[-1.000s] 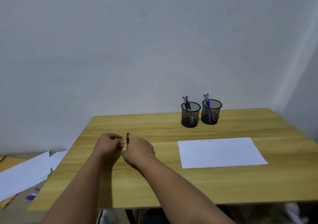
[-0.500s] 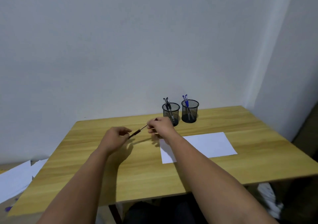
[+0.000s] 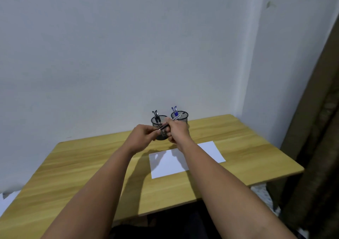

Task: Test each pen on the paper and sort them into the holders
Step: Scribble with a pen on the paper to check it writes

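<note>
Both hands, left hand [image 3: 142, 137] and right hand [image 3: 176, 131], grasp one pen [image 3: 169, 122] slanting up-right.

Left arm: reaching forward from the lower left, forearm bare, wrist straight.
Left hand [image 3: 142, 136]: raised, fingers curled, my fingertips pinching the near end of the pen [image 3: 171, 121].
Right arm: stretched out from the lower right, running beside the left.
Right hand [image 3: 177, 131]: just beside the left, fingers curled round the pen's middle, knuckles toward me.
</note>
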{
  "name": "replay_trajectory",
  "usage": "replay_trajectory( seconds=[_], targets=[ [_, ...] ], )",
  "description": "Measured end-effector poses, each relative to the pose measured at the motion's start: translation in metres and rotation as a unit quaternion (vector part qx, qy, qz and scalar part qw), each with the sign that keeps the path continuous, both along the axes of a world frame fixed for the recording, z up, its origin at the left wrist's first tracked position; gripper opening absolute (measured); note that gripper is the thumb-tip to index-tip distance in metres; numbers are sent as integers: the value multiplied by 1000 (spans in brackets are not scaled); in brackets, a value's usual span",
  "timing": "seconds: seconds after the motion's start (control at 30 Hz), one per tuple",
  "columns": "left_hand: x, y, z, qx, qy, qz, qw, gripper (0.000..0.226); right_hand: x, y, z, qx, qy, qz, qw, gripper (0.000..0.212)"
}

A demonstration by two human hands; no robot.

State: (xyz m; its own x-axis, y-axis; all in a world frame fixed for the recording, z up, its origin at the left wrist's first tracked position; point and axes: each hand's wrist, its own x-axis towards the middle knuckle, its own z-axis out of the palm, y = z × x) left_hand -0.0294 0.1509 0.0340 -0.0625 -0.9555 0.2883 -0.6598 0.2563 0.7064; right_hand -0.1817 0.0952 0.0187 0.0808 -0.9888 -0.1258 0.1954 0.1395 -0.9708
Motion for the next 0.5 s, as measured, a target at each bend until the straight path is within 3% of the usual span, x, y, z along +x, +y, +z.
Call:
replay_trajectory(
  seconds=[0.23, 0.37, 0.43, 0.5],
  targets=[
    [-29, -8, 18, 30, 16, 0, 999, 32, -7, -20, 17, 27, 22, -104, 994, 34],
    [0, 5, 6, 185, 31, -61, 980, 26, -57, -57, 28, 66, -76, -256, 962, 32],
    [27, 10, -14, 203, 0, -6, 979, 20, -90, -73, 32, 47, -35, -295, 954, 35],
    [52, 10, -35, 163, -40, 89, 982, 20, -104, -77, 32, 12, -10, -292, 956, 38]
  ],
)
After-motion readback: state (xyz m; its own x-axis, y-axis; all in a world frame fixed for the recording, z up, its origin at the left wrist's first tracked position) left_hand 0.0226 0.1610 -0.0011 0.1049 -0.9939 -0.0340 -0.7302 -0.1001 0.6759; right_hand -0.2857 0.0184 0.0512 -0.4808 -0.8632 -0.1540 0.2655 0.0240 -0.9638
